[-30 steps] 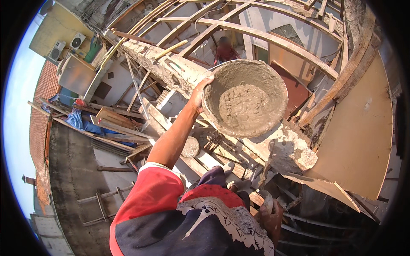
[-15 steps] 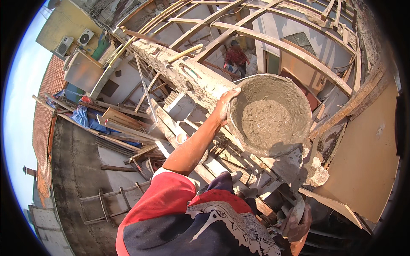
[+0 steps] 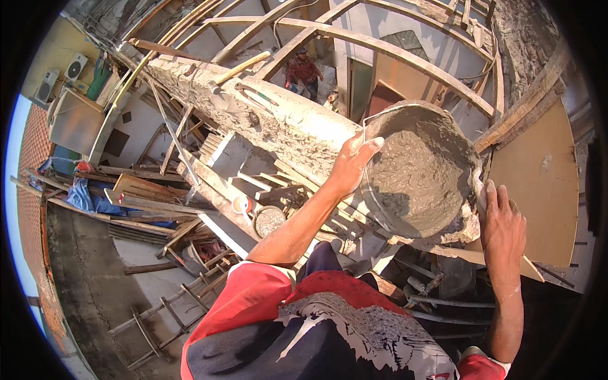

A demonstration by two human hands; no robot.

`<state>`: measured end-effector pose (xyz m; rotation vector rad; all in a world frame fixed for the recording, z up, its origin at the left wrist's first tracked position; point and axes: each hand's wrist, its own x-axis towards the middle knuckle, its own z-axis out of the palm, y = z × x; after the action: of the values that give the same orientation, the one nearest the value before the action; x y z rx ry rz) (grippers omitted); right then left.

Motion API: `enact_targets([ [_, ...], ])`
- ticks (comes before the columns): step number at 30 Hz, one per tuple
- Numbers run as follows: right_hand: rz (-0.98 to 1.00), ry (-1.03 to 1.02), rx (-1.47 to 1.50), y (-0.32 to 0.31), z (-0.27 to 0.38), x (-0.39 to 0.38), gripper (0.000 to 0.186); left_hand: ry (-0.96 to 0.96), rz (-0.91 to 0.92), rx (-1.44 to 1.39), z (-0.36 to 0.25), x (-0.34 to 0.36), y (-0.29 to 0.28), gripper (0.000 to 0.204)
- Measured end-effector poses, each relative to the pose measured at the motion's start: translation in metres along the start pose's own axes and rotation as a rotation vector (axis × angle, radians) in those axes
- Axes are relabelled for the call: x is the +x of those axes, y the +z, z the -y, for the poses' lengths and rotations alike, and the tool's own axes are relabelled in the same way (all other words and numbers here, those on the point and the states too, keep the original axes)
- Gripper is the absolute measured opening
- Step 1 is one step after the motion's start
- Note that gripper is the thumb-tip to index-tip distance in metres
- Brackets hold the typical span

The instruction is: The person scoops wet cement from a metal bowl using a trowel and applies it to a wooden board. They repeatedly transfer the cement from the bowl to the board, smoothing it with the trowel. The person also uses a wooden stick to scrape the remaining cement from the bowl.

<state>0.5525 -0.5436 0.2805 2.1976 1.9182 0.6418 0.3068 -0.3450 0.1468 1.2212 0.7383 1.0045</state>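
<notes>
A round bucket [image 3: 415,171] of wet grey mortar [image 3: 411,180] tilts toward me above the rough wall top. My left hand [image 3: 354,161] grips its left rim, thumb over the edge, beside the thin wire handle [image 3: 373,201]. At the right rim, my right hand [image 3: 503,221] is closed round a mortar-smeared tool [image 3: 479,183] that looks like a trowel. Most of that tool is hidden by the hand and the bucket's edge. Left of the bucket runs the mortar-coated wall top [image 3: 285,130], with a wooden-handled tool [image 3: 243,68] and a narrow hand tool [image 3: 256,95] lying on it.
Curved wooden roof beams [image 3: 380,44] span the far side. Below stands a person in red [image 3: 304,75]. A small orange-rimmed cup [image 3: 241,204] and a round container of grey mix [image 3: 269,220] sit left of my forearm. A wooden ladder [image 3: 149,335] lies lower left; a tan board [image 3: 538,183] leans right.
My right hand has come up from low beside my body to the bucket's right rim with the tool. The bucket has tilted more toward me, and the view has shifted right.
</notes>
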Motion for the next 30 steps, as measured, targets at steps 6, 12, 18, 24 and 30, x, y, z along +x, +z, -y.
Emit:
enact_targets([
  [6, 0.254, -0.170, -0.031, -0.014, 0.017, -0.011, 0.032, 0.091, 0.164, -0.012, -0.036, -0.026, 0.033, 0.041],
  [12, 0.261, -0.012, -0.213, -0.065, -0.016, -0.018, 0.027, 0.170, 0.117, -0.033, -0.030, -0.040, 0.050, 0.049],
  [18, 0.497, -0.079, 0.161, 0.014, 0.000, -0.017, 0.033, 0.242, 0.168, 0.027, -0.020, -0.050, 0.052, 0.048],
  [24, 0.598, 0.047, 0.613, 0.011, 0.019, -0.035, 0.043, 0.262, 0.193, 0.066, -0.017, -0.048, 0.045, 0.047],
  [30, 0.799, 0.180, 0.853, -0.006, 0.045, -0.030, 0.053, 0.097, 0.205, 0.217, -0.018, -0.051, 0.039, 0.029],
])
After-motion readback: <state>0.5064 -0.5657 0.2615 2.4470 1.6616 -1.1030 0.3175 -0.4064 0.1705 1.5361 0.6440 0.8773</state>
